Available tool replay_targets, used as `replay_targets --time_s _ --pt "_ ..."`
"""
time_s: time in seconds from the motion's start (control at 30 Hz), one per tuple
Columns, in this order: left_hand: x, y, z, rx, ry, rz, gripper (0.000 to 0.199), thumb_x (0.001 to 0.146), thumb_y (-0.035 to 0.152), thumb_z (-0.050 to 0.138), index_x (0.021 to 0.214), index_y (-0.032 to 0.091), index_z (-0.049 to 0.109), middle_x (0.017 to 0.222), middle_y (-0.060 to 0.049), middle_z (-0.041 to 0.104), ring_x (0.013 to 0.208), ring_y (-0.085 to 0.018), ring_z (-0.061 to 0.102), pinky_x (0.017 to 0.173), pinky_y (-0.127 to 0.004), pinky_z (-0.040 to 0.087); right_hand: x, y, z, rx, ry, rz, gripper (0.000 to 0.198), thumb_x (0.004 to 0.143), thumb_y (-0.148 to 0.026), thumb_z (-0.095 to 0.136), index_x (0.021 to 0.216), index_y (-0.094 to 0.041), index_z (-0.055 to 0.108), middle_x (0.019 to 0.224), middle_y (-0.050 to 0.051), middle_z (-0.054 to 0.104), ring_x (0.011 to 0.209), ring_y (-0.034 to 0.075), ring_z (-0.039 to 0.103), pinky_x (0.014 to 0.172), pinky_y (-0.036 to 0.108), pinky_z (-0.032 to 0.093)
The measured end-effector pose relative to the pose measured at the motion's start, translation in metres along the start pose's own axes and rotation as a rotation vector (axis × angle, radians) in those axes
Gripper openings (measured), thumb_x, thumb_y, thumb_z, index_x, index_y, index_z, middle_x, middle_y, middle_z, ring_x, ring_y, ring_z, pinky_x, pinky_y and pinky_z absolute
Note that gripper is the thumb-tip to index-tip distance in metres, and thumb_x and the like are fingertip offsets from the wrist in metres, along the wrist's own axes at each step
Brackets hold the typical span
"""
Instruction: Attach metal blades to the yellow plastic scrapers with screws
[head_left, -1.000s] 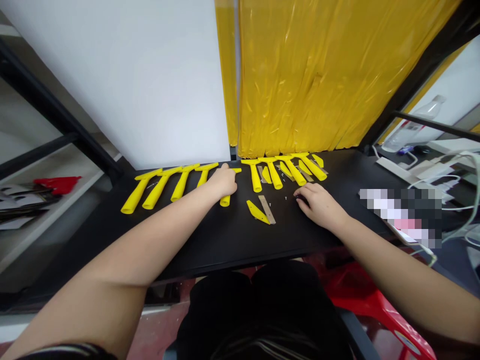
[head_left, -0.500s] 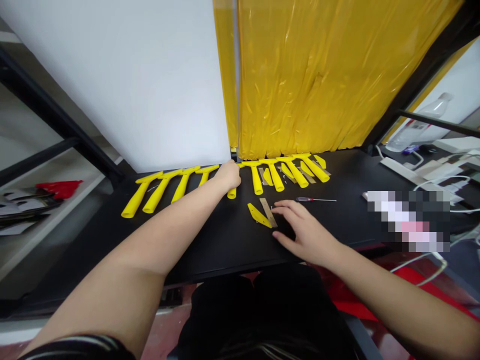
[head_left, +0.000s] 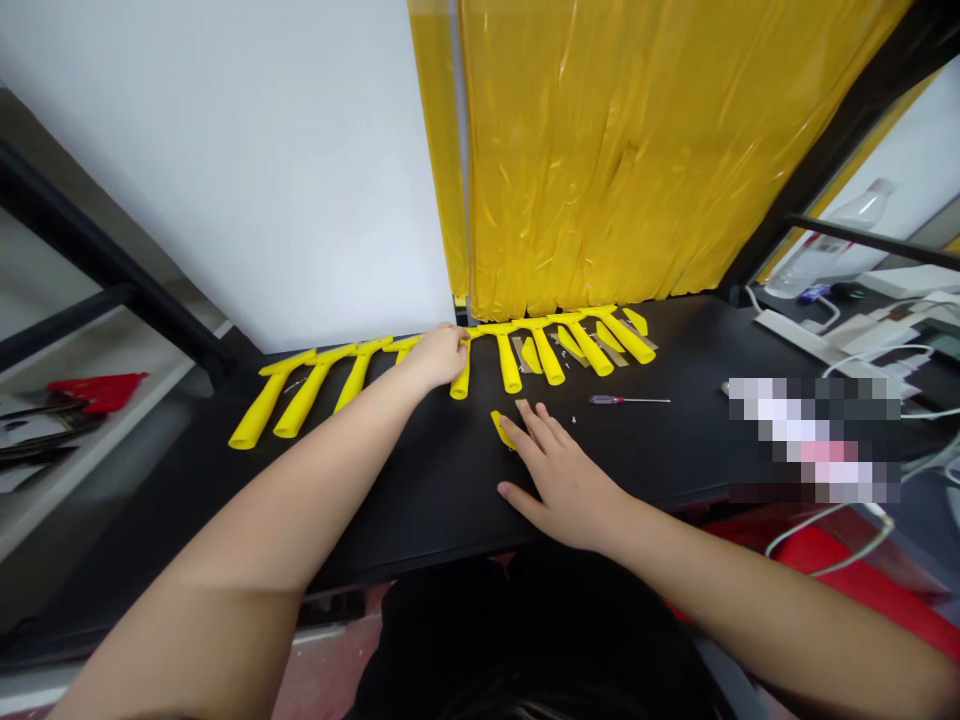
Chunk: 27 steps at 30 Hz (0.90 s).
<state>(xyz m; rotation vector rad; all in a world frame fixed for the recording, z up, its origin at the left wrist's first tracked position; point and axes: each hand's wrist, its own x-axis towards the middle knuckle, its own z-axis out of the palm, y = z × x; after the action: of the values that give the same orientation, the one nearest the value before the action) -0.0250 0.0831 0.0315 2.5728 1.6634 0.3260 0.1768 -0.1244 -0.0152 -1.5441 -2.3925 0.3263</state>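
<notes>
A row of yellow T-shaped scraper handles lies along the back of the black tabletop. My left hand (head_left: 437,357) is at the middle of that row, its curled fingers on the upper part of one yellow scraper handle (head_left: 460,380); the exact grip is partly hidden. Palm down and fingers spread, my right hand (head_left: 566,478) reaches over a flat yellow plate (head_left: 498,428) and a metal blade strip (head_left: 522,404). My right fingers cover most of the strip and part of the plate. A small screw (head_left: 574,420) lies just beyond this hand.
A screwdriver (head_left: 628,400) lies to the right. More yellow plates (head_left: 571,343), metal strips and small screws sit among the right-hand handles. A power strip (head_left: 799,340) with white cables and a plastic bottle (head_left: 832,240) stand at far right. Yellow film (head_left: 600,160) hangs behind.
My right hand has moved left and now covers the metal strip and part of the yellow plate. My left hand has shifted slightly left, showing more of the handle. The view has shifted a little.
</notes>
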Motion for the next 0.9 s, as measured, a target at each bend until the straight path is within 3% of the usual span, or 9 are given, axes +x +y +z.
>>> replay_targets --time_s 0.1,0.2,0.33,0.53,0.67,0.77,0.9 --pt "-0.019 -0.006 -0.013 -0.014 0.009 0.047 0.043 0.098 0.018 0.045 0.127 0.018 0.076 0.134 -0.011 0.075 0.126 -0.028 0.070 0.115 -0.039 0.052 0.005 -0.003 0.001 -0.037 -0.038 -0.042 0.074 0.106 -0.049 0.055 0.170 -0.019 0.035 0.178 0.022 0.020 0.165 0.044 0.012 0.131 0.062 0.024" --pt "-0.037 -0.007 -0.019 -0.031 0.024 0.128 0.042 0.099 0.019 0.043 0.127 0.019 0.075 0.133 -0.009 0.074 0.126 -0.026 0.069 0.115 -0.038 0.051 0.012 -0.005 0.005 -0.071 -0.064 -0.103 0.069 0.109 -0.050 0.047 0.167 -0.014 0.040 0.176 0.023 0.025 0.166 0.040 0.012 0.133 0.060 0.022" --pt "-0.049 -0.006 -0.012 -0.058 0.009 0.273 0.039 0.100 0.020 0.045 0.127 0.019 0.074 0.134 -0.008 0.072 0.126 -0.022 0.066 0.116 -0.034 0.049 0.028 -0.006 0.010 -0.088 -0.070 -0.117 0.071 0.110 -0.051 0.044 0.166 -0.008 0.040 0.175 0.025 0.025 0.166 0.040 0.013 0.133 0.059 0.021" --pt "-0.054 -0.008 0.003 -0.060 0.007 0.362 0.037 0.104 0.028 0.045 0.126 0.020 0.075 0.132 -0.009 0.070 0.128 -0.025 0.063 0.116 -0.038 0.047 0.037 -0.005 0.006 -0.063 -0.018 -0.170 0.064 0.109 -0.043 0.049 0.165 -0.014 0.043 0.176 0.023 0.026 0.166 0.039 0.016 0.132 0.058 0.024" --pt "-0.058 -0.007 0.003 -0.037 -0.003 0.345 0.032 0.102 0.034 0.052 0.114 0.022 0.078 0.130 -0.008 0.070 0.125 -0.027 0.063 0.116 -0.040 0.047 0.027 -0.001 0.004 -0.051 0.055 -0.057 0.067 0.105 -0.045 0.054 0.164 -0.015 0.045 0.176 0.021 0.027 0.165 0.044 0.017 0.130 0.063 0.028" --pt "-0.059 -0.003 0.002 -0.017 0.016 0.281 0.023 0.096 0.032 0.059 0.100 0.020 0.079 0.115 -0.010 0.069 0.109 -0.027 0.067 0.106 -0.041 0.053 0.025 0.000 0.004 -0.041 0.022 0.020 0.072 0.104 -0.051 0.056 0.166 -0.016 0.042 0.176 0.022 0.027 0.163 0.048 0.018 0.128 0.066 0.029" --pt "-0.060 0.003 0.000 -0.002 0.049 0.208 0.007 0.085 0.023 0.068 0.085 0.020 0.073 0.107 -0.009 0.064 0.096 -0.026 0.066 0.094 -0.041 0.056 0.030 -0.002 0.003 -0.046 -0.017 0.016 0.073 0.105 -0.051 0.054 0.168 -0.017 0.039 0.175 0.022 0.029 0.163 0.047 0.021 0.130 0.065 0.025"
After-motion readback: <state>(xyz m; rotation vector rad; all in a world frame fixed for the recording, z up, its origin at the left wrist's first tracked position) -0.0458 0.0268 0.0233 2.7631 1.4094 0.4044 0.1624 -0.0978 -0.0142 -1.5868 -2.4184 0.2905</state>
